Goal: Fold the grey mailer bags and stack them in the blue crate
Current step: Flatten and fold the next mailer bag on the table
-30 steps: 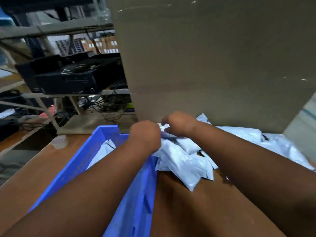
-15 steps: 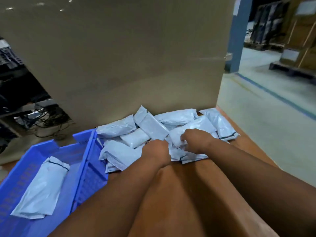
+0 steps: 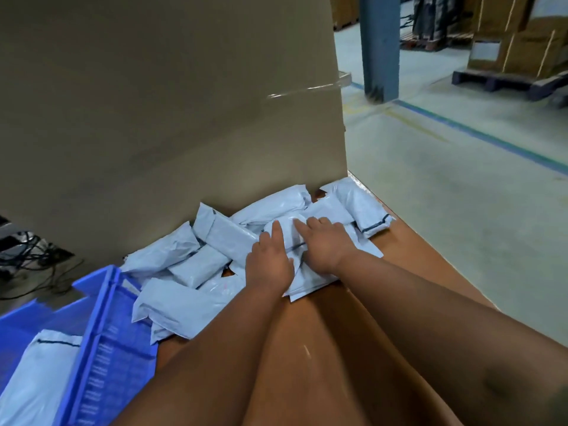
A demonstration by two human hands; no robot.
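Two bare forearms, no sleeves in sight. Left hand (image 3: pixel 270 262) and right hand (image 3: pixel 324 245): no gloves, rings, watch or wristband. Short fingernails.

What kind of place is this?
Probably a warehouse packing area: stacked cartons on a pallet, a floor line painted on concrete, and mailer bags heaped beside a blue crate.

Left grip (image 3: pixel 270 259), right grip (image 3: pixel 324 245) flat, outstretched
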